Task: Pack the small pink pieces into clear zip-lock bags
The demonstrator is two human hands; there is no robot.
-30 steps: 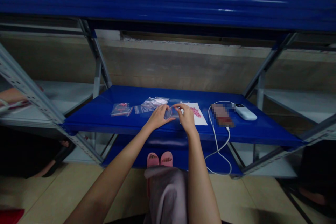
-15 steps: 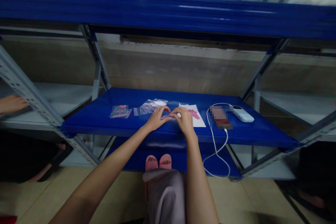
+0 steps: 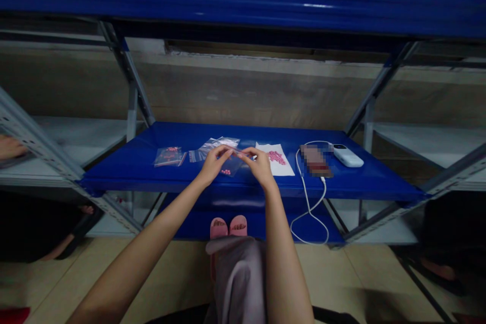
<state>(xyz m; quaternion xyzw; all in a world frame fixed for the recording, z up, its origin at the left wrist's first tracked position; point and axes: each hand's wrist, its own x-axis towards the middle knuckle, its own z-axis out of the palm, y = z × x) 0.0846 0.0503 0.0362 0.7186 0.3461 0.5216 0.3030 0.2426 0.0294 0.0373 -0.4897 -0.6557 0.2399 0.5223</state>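
Between my hands hangs a small clear zip bag (image 3: 232,166) with several pink beads (image 3: 226,172) at its bottom. My left hand (image 3: 215,164) pinches the bag's upper left edge. At its upper right edge, my right hand (image 3: 259,166) pinches it too. To the right of the bag lies a white sheet of paper (image 3: 287,168) with a heap of pink beads (image 3: 276,158) on it. Behind my left hand are flat clear zip bags (image 3: 222,143). Farther left, filled zip bags (image 3: 170,157) with pink beads lie on the blue shelf (image 3: 129,167).
A blurred-out phone (image 3: 316,161) and a white power bank (image 3: 347,156) lie at the right, joined by a white cable (image 3: 309,207) that hangs over the front edge. An upper blue shelf (image 3: 243,0) spans above. Another person's hand (image 3: 11,147) shows at far left.
My hands have turned the bag so it hangs down, and its beads now show at the bottom. The camera view has tilted slightly downward.
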